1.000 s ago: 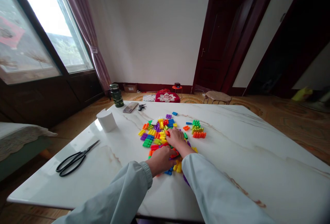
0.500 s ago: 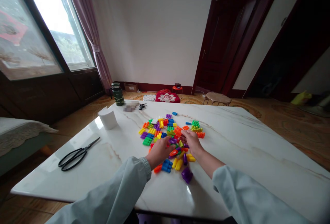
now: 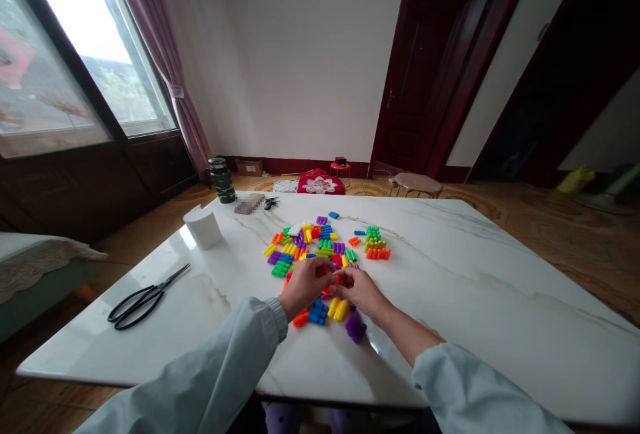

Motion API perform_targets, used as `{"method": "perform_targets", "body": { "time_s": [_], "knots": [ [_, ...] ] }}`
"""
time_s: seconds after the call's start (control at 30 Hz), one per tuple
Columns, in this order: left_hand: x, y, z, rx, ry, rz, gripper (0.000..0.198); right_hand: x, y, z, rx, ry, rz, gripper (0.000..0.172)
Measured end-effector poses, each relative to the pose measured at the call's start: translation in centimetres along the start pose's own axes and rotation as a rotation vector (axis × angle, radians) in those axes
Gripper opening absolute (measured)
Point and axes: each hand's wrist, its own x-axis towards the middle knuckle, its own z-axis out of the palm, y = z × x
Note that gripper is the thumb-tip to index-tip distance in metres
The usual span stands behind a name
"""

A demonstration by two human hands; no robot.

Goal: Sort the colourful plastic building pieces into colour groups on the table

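Observation:
My left hand [image 3: 306, 285] and my right hand [image 3: 362, 293] meet over the near part of a pile of coloured plastic building blocks [image 3: 326, 245]. Between their pinched fingertips is an orange building block [image 3: 331, 281], partly hidden by the fingers. Just below the hands lie yellow blocks [image 3: 338, 309], a blue block [image 3: 318, 313] and an orange one [image 3: 301, 319]. Nearest to me sits a purple block [image 3: 356, 329]. Right of the pile, green blocks [image 3: 373, 233] and an orange row [image 3: 379, 254] stand close together.
Black-handled scissors [image 3: 145, 299] lie on the left of the white marble-patterned table [image 3: 470, 314]. Behind them stand a white paper roll [image 3: 203, 227] and a camouflage flask [image 3: 222, 181]. Small pliers [image 3: 271, 203] lie beside a blurred-out item [image 3: 249, 204]. A stool [image 3: 417, 184] stands beyond the table.
My right hand has moved nearer and left, bringing an orange block to my left hand. The fingertips of both hands now come together; before, they were apart. The view has shifted slightly.

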Motion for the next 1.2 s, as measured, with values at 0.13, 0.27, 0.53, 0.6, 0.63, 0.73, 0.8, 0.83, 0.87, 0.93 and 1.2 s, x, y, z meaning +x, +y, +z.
{"method": "perform_targets", "body": {
  "time_s": [0.13, 0.27, 0.53, 0.6, 0.63, 0.73, 0.8, 0.83, 0.87, 0.93, 1.2],
  "knots": [
    [0.0, 0.4, 0.1, -0.041, -0.016, -0.01, 0.013, 0.4, 0.3, 0.0, -0.103, 0.071, -0.055, 0.045],
    [0.1, 0.5, 0.2, -0.114, 0.019, -0.033, 0.013, 0.3, 0.0, 0.1, -0.123, 0.23, -0.105, 0.041],
    [0.3, 0.4, 0.1, -0.03, 0.015, -0.017, 0.024, 1.2, 0.5, -1.9, -0.209, 0.342, -0.25, 0.029],
    [0.2, 0.1, 0.1, 0.023, -0.015, 0.003, 0.024, 2.1, 1.6, -4.0, -0.23, 0.482, -0.232, 0.032],
    [0.2, -0.2, 0.1, 0.047, -0.043, 0.014, 0.023, 2.6, 2.3, -5.2, -0.238, 0.57, -0.207, 0.035],
    [0.1, -1.1, 0.2, 0.114, -0.168, 0.059, 0.02, 3.9, 4.8, -8.6, -0.282, 0.756, -0.097, 0.039],
    [-0.1, -1.6, 0.2, 0.158, -0.246, 0.089, 0.021, 4.6, 6.2, -10.1, -0.352, 0.81, -0.039, 0.036],
    [-0.2, -1.7, 0.1, 0.184, -0.273, 0.101, 0.022, 4.9, 6.8, -10.5, -0.386, 0.82, -0.025, 0.034],
    [-0.3, -1.7, 0.0, 0.209, -0.294, 0.113, 0.024, 5.2, 7.2, -10.7, -0.411, 0.821, -0.02, 0.032],
    [-0.5, -1.6, -0.2, 0.252, -0.33, 0.139, 0.027, 5.7, 7.6, -10.6, -0.447, 0.81, -0.041, 0.029],
    [-0.8, -1.3, -0.9, 0.292, -0.419, 0.16, 0.027, 6.3, 7.7, -9.8, -0.574, 0.809, -0.089, 0.028]
  ]
}}
